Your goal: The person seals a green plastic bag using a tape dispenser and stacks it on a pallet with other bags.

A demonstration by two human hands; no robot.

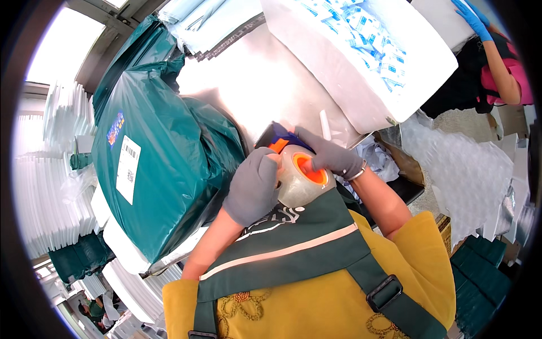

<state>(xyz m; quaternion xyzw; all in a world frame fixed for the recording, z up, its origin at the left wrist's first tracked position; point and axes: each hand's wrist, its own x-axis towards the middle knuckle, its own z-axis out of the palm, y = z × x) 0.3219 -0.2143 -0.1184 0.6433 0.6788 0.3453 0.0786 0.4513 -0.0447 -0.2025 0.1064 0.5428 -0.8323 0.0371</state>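
Close to the apron front, a packing tape dispenser (283, 140) with dark blue and orange parts is held between both hands, a wide roll of clear tape (298, 193) against it. My left hand (254, 186), in a grey fingerless glove, is closed at the roll's left side near the orange part; what its fingertips grip is partly hidden. My right hand (332, 154), gloved alike, holds the roll with fingers inside its orange core and over the rim. To the left lies a large green plastic-wrapped parcel (169, 169) bearing a printed label.
A white foam box (360, 101) with blue-and-white packets stands on the metal table (254, 72). Grey-white mailer bags (211, 25) lie at the far edge. Bubble wrap (461, 169) hangs at right. Foam sheets (55, 199) are stacked left. A co-worker's blue-gloved hands (474, 21) show upper right.
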